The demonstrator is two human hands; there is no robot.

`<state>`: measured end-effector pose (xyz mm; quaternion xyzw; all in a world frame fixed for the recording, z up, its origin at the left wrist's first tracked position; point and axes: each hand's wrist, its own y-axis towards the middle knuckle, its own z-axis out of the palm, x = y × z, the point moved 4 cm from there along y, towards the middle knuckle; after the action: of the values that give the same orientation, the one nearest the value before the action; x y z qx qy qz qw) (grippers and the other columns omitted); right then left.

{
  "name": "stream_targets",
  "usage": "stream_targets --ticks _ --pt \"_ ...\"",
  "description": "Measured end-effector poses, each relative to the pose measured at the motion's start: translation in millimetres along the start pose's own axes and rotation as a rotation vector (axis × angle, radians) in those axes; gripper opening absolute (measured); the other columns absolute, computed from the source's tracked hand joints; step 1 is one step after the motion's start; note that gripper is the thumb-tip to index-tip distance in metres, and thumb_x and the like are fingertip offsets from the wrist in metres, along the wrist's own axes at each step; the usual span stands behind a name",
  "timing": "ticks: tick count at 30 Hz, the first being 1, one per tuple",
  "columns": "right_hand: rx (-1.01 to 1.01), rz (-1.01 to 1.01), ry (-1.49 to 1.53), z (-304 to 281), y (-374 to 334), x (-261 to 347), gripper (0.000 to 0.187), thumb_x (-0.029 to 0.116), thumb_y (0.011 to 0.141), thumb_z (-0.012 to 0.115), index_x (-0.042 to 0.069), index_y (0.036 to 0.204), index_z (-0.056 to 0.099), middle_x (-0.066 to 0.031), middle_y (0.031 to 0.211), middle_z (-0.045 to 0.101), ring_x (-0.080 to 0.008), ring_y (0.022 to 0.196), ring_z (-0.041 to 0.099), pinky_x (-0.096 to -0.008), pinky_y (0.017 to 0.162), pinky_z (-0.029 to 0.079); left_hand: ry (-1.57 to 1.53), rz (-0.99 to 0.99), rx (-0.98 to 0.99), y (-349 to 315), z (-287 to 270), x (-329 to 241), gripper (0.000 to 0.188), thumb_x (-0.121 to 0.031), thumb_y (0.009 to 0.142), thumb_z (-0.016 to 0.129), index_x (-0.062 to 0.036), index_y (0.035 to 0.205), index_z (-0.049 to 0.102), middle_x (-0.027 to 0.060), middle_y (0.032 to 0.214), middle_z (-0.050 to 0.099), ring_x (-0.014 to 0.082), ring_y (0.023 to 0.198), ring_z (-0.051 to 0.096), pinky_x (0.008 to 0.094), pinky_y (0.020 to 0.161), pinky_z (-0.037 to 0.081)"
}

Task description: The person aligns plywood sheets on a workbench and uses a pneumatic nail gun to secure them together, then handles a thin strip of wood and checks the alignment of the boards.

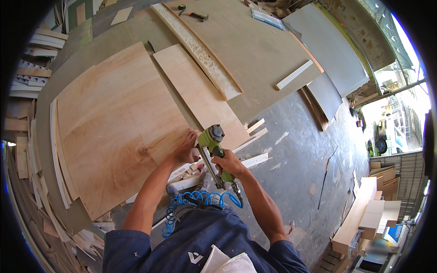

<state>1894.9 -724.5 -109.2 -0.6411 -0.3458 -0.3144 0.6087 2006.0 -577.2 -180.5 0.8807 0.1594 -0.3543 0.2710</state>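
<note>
A green and black nail gun [210,142] is in my right hand [229,164], whose fingers wrap its handle. Its long magazine slants down toward my body. A coiled blue air hose [200,196] runs from the fitting at its handle and loops in front of my waist. My left hand [185,148] grips the near right corner of a large plywood sheet [114,113], close beside the tool's head; some fingers are hidden. To the right of this sheet lies a narrower plywood strip [200,86].
A long shallow wooden tray [200,50] lies beyond the strip. A hammer [198,17] and tape measure [182,7] rest at the far end. A white-edged batten [293,75] sits right. Scrap boards [45,73] are stacked left; offcuts [186,175] lie by my feet.
</note>
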Motion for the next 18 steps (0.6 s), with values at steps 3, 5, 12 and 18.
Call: stream_targets --ticks 3,5,12,18 --pt "-0.009 -0.01 -0.044 -2 -5 3 0.016 0.013 0.081 0.062 -0.002 0.078 0.06 -0.0051 0.057 0.055 -0.0134 0.046 0.055 -0.0293 0.044 0.044 0.005 0.044 -0.044 0 -3 -4 0.097 -0.008 0.046 0.082 -0.0008 0.131 0.034 0.0208 0.125 0.043 0.0413 0.126 0.037 0.0526 0.114 0.022" --pt "-0.015 -0.03 0.01 -7 -7 2 0.016 0.013 0.082 0.063 -0.002 0.08 0.059 -0.005 0.057 0.055 -0.0134 0.046 0.054 -0.0289 0.044 0.044 -0.08 -0.014 -0.042 3 -3 0 0.1 -0.011 0.049 0.082 -0.0005 0.135 0.032 0.0217 0.131 0.041 0.0411 0.13 0.034 0.0505 0.115 0.021" --pt "-0.136 0.016 0.177 -37 -29 -28 0.022 0.013 0.084 0.065 -0.003 0.098 0.06 -0.0041 0.062 0.055 -0.0118 0.049 0.053 -0.029 0.045 0.049 0.485 -0.183 0.09 -40 11 -31 0.055 -0.01 0.087 0.05 -0.0002 0.14 0.039 0.0168 0.149 0.034 0.0339 0.142 0.023 0.0465 0.118 0.018" --pt "-0.222 0.014 0.316 -56 -35 -38 0.027 0.013 0.083 0.061 -0.004 0.104 0.059 -0.0048 0.059 0.054 -0.0138 0.047 0.052 -0.0288 0.046 0.048 0.613 -0.496 0.03 -124 -2 -41 0.055 -0.016 0.092 0.048 -0.0022 0.144 0.036 0.0156 0.152 0.03 0.0321 0.143 0.021 0.0452 0.118 0.016"
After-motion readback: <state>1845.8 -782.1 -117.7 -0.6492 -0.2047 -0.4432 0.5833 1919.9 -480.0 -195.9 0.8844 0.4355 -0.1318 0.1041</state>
